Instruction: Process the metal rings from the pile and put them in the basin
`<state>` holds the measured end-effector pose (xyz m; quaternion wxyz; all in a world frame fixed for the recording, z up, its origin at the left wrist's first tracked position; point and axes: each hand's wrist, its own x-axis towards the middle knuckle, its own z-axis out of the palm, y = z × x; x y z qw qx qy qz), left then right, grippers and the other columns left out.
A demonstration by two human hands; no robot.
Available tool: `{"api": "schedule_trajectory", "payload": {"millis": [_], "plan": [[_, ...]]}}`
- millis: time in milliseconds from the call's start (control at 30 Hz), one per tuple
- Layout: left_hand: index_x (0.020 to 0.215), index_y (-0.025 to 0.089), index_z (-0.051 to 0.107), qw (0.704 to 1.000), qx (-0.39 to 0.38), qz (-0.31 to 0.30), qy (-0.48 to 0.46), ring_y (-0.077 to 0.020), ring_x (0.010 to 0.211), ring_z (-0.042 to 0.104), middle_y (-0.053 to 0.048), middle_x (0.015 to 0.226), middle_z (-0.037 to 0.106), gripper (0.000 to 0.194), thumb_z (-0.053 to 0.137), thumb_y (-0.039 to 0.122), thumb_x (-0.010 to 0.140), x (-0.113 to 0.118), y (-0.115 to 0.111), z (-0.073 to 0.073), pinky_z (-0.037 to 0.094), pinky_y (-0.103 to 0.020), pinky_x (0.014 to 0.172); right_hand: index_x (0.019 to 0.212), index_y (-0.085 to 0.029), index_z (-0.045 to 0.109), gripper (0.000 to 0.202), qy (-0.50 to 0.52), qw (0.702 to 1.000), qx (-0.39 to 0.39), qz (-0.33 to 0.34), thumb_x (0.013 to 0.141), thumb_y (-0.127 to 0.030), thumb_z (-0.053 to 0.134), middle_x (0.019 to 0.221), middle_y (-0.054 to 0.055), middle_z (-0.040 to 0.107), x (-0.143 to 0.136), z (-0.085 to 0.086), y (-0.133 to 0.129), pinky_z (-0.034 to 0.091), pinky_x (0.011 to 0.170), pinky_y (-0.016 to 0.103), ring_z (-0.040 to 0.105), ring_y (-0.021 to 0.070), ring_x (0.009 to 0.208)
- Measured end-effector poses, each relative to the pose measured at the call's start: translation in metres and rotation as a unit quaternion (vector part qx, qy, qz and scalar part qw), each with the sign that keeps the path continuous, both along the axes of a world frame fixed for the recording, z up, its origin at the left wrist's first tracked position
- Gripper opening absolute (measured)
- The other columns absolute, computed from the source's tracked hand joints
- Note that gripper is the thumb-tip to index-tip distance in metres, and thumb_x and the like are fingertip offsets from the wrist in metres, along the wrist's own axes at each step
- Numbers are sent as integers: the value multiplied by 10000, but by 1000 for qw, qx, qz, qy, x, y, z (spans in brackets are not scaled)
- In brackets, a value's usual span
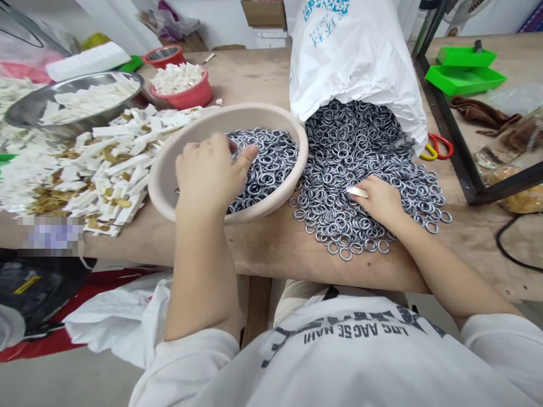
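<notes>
Over the left side of a beige plastic basin [163, 195] is my left hand [210, 172], slightly blurred. Its thumb stands apart from its bent fingers, whose tips are partly hidden, and I see nothing held in it. Many grey metallic-looking rings [271, 164] lie in the basin. My right hand [379, 198] pinches a short, flat whitish strip [358, 192] between thumb and fingers. It rests low over a heap of the same rings [339, 164], which spills from the mouth of a white sack [352, 56] onto the wooden table.
White strips mixed with brown pieces [123, 164] are piled left of the basin. Behind them stand a steel bowl [21, 116] and a red bowl [186, 99] of white pieces. Red-and-yellow-handled scissors [443, 146], a dark metal frame [453, 135] and green trays [462, 79] are at right.
</notes>
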<state>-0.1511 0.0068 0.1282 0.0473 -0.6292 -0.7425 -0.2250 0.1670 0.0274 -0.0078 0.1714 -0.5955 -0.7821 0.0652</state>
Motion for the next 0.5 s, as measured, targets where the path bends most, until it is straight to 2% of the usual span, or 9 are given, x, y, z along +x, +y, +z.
{"api": "schedule_trajectory", "payload": {"millis": [67,167,233,300,367,400,467,500], "plan": [[908,146,645,998,-21,7,53,-357,1183,549,-180,1097,709,393,438,476,957,-8,12,-10,298,-585,1044,874,-220,738,198,66,998,-3,1,850,-411,689,902,40,660,5,-1,3,311,630,306,585,189,773],[1003,137,645,997,63,0,55,-361,1198,518,-188,1176,678,266,534,363,917,2,14,-18,268,-609,1074,815,-194,722,216,217,976,-32,9,785,-406,752,834,28,660,11,-1,7,366,683,305,577,181,772],[1101,158,611,987,149,-53,5,-351,1210,500,-168,1216,645,268,603,309,879,27,6,-24,287,-573,1077,796,-185,711,252,331,940,-76,16,741,-418,789,766,10,647,12,1,7,380,669,296,555,158,718],[1060,185,606,967,176,-169,-72,-301,1173,521,-134,1167,645,192,530,311,938,63,-5,-36,328,-501,1064,781,-181,689,301,435,892,-119,20,698,-437,824,695,-17,612,9,5,5,370,613,277,504,121,630],[1039,197,610,939,80,-296,-157,-245,1069,573,-103,1097,664,224,459,353,985,102,-12,-56,398,-428,996,759,-183,650,353,513,846,-146,21,658,-452,855,640,-45,566,4,9,1,342,542,256,444,88,550],[1039,194,607,923,34,-322,-208,-231,1038,582,-100,1087,666,247,450,378,992,120,-14,-69,421,-403,960,743,-186,626,377,541,826,-156,20,644,-459,866,620,-56,544,2,11,-2,323,505,248,419,76,516],[912,193,600,884,-29,-317,-342,-199,911,587,-70,943,657,280,462,425,986,147,-12,-94,448,-349,855,724,-191,591,407,573,801,-174,20,635,-470,874,597,-64,532,-1,14,-6,287,445,236,395,63,469],[840,192,583,846,-66,-300,-435,-177,834,577,-50,855,635,307,485,450,976,156,-10,-105,453,-317,795,720,-190,584,414,580,794,-181,21,636,-473,875,589,-63,539,-2,15,-7,274,425,232,392,59,454]]}}
